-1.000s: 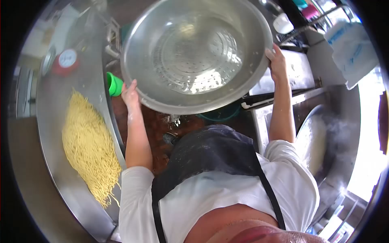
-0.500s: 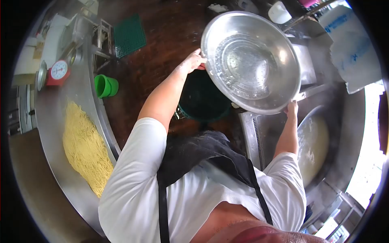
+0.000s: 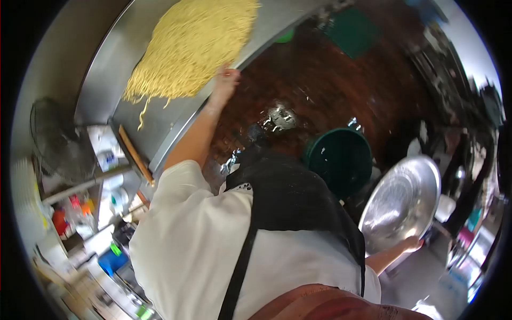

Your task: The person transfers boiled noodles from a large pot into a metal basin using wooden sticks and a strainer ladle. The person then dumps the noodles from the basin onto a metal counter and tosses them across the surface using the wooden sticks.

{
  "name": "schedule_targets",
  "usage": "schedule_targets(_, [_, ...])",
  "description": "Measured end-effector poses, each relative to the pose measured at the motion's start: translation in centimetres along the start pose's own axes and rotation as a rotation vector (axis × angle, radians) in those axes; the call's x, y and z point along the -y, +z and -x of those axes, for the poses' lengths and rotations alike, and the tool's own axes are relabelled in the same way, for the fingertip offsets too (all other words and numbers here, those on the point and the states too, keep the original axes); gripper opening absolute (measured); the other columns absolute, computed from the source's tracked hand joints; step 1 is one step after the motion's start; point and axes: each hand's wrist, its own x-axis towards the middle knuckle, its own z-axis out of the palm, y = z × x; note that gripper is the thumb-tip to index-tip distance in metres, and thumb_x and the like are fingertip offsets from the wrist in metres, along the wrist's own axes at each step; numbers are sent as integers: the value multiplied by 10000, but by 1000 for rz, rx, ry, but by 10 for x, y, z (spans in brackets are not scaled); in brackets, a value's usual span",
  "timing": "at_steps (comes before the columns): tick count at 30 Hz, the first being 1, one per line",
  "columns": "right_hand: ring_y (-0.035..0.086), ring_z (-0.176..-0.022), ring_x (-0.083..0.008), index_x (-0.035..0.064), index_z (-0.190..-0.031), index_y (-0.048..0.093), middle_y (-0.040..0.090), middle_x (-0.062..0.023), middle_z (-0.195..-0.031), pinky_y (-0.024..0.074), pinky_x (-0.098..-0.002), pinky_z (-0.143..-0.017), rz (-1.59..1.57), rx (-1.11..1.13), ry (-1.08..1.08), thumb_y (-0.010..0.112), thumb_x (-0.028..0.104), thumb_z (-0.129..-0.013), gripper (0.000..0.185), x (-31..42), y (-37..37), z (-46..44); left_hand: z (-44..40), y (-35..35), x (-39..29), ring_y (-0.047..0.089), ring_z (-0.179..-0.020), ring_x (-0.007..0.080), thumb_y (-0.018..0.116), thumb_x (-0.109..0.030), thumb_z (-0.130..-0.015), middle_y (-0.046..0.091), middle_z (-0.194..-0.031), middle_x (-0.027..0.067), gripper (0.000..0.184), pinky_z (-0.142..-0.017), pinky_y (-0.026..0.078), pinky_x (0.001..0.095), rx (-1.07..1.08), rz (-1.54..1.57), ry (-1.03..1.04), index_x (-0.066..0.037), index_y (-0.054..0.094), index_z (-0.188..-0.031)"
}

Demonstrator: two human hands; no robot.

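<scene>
A large metal basin [image 3: 400, 205], tilted on its side, hangs at the right of the head view. My right hand [image 3: 412, 244] grips its lower rim. Far from the basin, my left hand [image 3: 228, 77] is raised over the edge of the metal counter, beside a wide pile of yellow noodles [image 3: 197, 45]. Its fingers look curled but are smeared by motion, so their hold is unclear. The noodles lie spread on the metal counter [image 3: 160, 114], a few strands trailing at the near end.
A dark green tub [image 3: 339, 162] stands on the wet brown floor [image 3: 298, 69] in front of me. Beyond it lies a green mat [image 3: 352, 33]. A fan [image 3: 61, 138] and cluttered shelving are at the left. A wooden stick [image 3: 136, 154] lies near the counter's end.
The view has swung toward the noodle counter. My left hand has let go of the basin and is now by the noodles. The basin has moved down to the right in my right hand.
</scene>
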Motion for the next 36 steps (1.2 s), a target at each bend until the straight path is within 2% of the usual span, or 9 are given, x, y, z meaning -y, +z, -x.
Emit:
schedule_targets(1, [665,-934,-286,43,-1284,583,667,-171,-1050,517,-337,-824,-170,550,-75,534,184,-954,362,27,3,7,-12,-82,52,650,-886,207,628,-95,-894,632,-1055,122,535,-765,556,336,-128,-563,249,-3,451,-1390])
schedule_targets(5, [664,-912,-186,2,-1353,519,672,-107,-1087,533,-281,-817,-88,1337,-474,582,159,-983,407,233,153,275,47,-315,144,605,-1034,341,744,-249,-777,585,-1162,177,616,-902,518,433,-899,-1265,87,-38,506,-1304])
schedule_targets(7, [646,-938,-160,1,-1349,527,663,-95,-1087,522,-280,-829,92,1602,-620,586,137,-981,397,313,170,424,110,-359,102,541,-1192,365,759,-309,-729,556,-1273,190,631,-1026,455,462,-1022,-935,-760,-53,522,-1255])
schedule_targets(12, [599,-958,-126,22,-1338,559,644,-54,-1049,478,-255,-860,18,2250,-908,609,142,-953,406,370,168,727,236,-481,212,559,-1195,342,663,-274,-763,576,-1249,208,614,-988,488,441,-818,-1044,-1275,-35,468,-1293])
schedule_targets(19, [644,-1043,-233,-4,-1382,479,675,-154,-1096,497,-356,-905,222,2954,-1543,591,355,-962,564,327,50,1024,190,-430,203,585,-552,285,679,-292,-813,636,-810,107,270,-469,489,425,-839,-73,-904,-53,577,-885])
schedule_targets(23, [609,-1101,-272,-24,-1502,275,560,-210,-1299,513,-386,-915,665,3209,-891,640,490,-927,853,272,-22,1105,125,-296,48,550,-640,212,566,-400,-991,543,-743,57,291,-578,491,389,-826,1188,-317,-120,516,-933])
schedule_targets(26, [627,-731,-181,-6,-1533,173,610,-118,-967,553,-319,-611,1003,3210,-305,694,465,-902,944,258,-40,1139,121,-246,63,502,-611,158,570,-324,-1006,493,-720,19,231,-556,468,344,-812,1214,-364,-113,506,-940])
schedule_targets(29, [548,-579,-124,-1,-1302,439,555,-54,-837,470,-272,-467,999,3322,-906,660,360,-940,557,257,-17,1154,135,-230,66,481,-564,131,568,-246,-1011,466,-712,5,186,-484,434,285,-891,897,-410,-83,488,-969])
schedule_targets(36, [601,-741,-163,23,-1223,485,590,-105,-886,494,-313,-604,196,3243,-1047,576,301,-979,381,397,115,1068,118,-218,-43,409,-453,71,560,-231,-1011,450,-707,5,419,-337,366,231,-907,572,-119,-80,355,-1344])
